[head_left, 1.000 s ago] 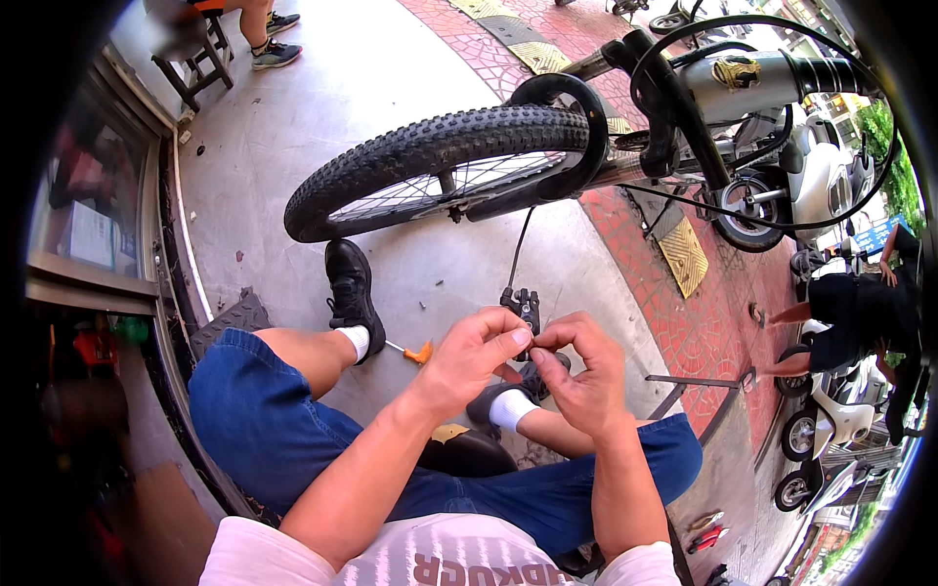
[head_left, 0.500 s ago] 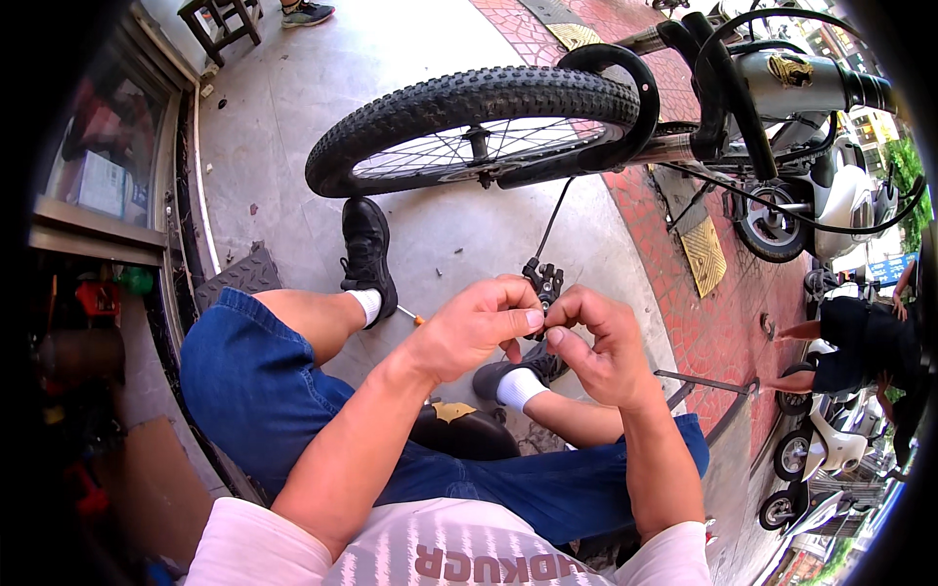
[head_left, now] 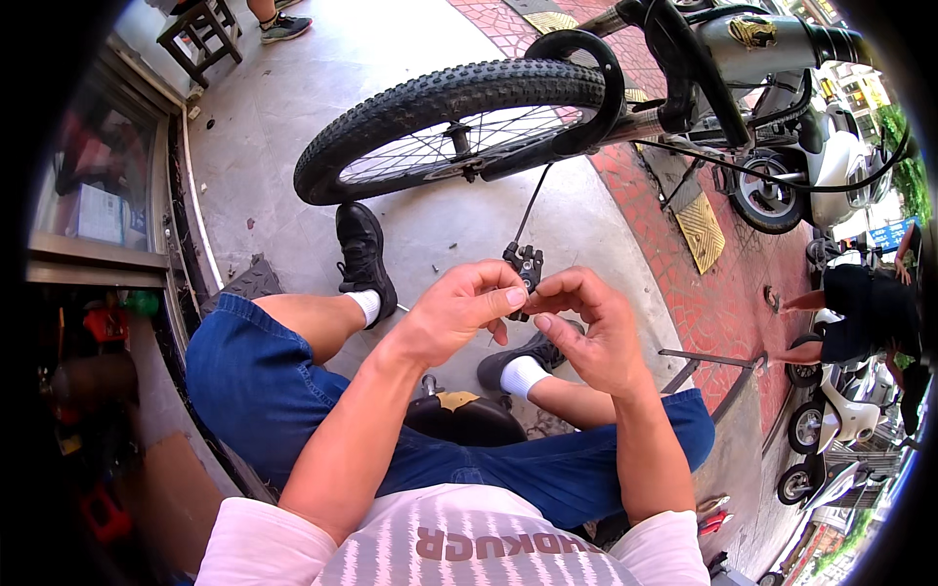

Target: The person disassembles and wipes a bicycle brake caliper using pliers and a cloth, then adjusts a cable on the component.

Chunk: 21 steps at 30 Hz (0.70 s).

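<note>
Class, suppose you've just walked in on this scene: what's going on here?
A person has the left hand and right hand close together beside a small black part at the end of a cable. The left thumb is close to its index finger; the right thumb stands apart from its own. Anything tiny between them is hard to make out. Beyond the hands is a bicycle wheel.

A pale grey floor bears a dark stool, black shoes and tiny dark bits.
</note>
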{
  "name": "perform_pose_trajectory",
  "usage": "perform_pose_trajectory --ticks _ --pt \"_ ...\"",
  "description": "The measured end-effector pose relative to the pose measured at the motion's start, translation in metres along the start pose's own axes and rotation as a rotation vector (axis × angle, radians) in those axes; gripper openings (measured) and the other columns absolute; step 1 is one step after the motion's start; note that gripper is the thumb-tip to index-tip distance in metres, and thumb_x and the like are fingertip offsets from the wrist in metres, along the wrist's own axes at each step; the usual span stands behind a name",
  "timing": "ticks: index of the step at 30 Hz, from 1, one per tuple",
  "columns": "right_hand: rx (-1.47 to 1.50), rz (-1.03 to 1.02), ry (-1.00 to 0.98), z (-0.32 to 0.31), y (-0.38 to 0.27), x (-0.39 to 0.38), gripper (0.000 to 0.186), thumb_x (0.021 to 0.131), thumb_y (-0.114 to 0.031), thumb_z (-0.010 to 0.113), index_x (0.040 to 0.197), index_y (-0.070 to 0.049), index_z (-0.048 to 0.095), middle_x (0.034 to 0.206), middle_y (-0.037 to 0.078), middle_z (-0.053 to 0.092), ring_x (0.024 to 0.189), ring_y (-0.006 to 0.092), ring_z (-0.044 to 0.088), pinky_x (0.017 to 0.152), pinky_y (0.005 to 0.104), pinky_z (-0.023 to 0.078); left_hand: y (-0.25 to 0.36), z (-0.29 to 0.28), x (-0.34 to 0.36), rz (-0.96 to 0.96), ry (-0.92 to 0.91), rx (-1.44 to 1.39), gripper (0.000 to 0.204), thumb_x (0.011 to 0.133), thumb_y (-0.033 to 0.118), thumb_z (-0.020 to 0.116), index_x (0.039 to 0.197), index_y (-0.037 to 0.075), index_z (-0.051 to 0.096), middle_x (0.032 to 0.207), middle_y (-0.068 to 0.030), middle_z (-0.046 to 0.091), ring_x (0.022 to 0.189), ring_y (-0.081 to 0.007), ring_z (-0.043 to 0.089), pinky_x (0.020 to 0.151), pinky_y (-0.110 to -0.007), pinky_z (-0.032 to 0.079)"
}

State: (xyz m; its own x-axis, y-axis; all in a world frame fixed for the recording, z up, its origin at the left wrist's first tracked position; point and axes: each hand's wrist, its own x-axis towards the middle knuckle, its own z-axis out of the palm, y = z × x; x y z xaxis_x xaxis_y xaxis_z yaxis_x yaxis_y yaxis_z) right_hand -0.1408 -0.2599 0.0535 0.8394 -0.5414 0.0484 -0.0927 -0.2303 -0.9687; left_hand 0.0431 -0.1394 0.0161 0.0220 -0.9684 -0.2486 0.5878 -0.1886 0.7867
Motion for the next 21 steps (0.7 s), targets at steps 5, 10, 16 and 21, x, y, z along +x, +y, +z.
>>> perform_pose_trajectory --ticks 5,10,16,21 --pt "-0.014 0.014 0.092 0.004 0.002 -0.009 0.024 0.087 0.005 0.075 0.109 -0.002 0.067 0.098 0.008 0.072 0.091 0.0174 0.074 0.082 0.0303 0.057 -0.002 0.001 0.001 0.036 0.015 0.006 0.025 0.102 0.027 0.071 0.099 0.002 0.070 0.103 -0.0019 0.057 0.087 -0.0127 0.061 0.071 -0.030 0.057" --pt "-0.073 -0.057 0.139 0.012 0.003 -0.006 0.018 0.086 0.006 0.076 0.100 -0.001 0.070 0.093 0.007 0.072 0.084 0.0163 0.070 0.077 0.0299 0.056 -0.003 0.001 0.000 0.053 0.025 0.015 0.024 0.102 0.026 0.071 0.098 0.003 0.071 0.105 -0.0017 0.057 0.087 -0.0119 0.061 0.070 -0.029 0.057" --pt "-0.119 -0.160 0.200 0.014 0.006 -0.006 0.015 0.085 0.007 0.076 0.095 -0.002 0.069 0.092 0.008 0.071 0.082 0.0173 0.069 0.074 0.0305 0.054 -0.002 0.003 -0.001 0.054 0.033 -0.027 0.023 0.101 0.024 0.072 0.101 0.001 0.072 0.105 -0.0022 0.058 0.088 -0.0122 0.062 0.070 -0.029 0.057" --pt "-0.146 -0.226 0.363 0.024 0.007 -0.005 0.015 0.085 0.007 0.077 0.093 -0.003 0.068 0.094 0.010 0.071 0.082 0.0190 0.069 0.074 0.0310 0.054 -0.004 0.008 -0.002 0.096 0.039 0.050 0.019 0.099 0.018 0.072 0.104 -0.001 0.073 0.108 -0.0038 0.058 0.089 -0.0132 0.063 0.070 -0.029 0.057"
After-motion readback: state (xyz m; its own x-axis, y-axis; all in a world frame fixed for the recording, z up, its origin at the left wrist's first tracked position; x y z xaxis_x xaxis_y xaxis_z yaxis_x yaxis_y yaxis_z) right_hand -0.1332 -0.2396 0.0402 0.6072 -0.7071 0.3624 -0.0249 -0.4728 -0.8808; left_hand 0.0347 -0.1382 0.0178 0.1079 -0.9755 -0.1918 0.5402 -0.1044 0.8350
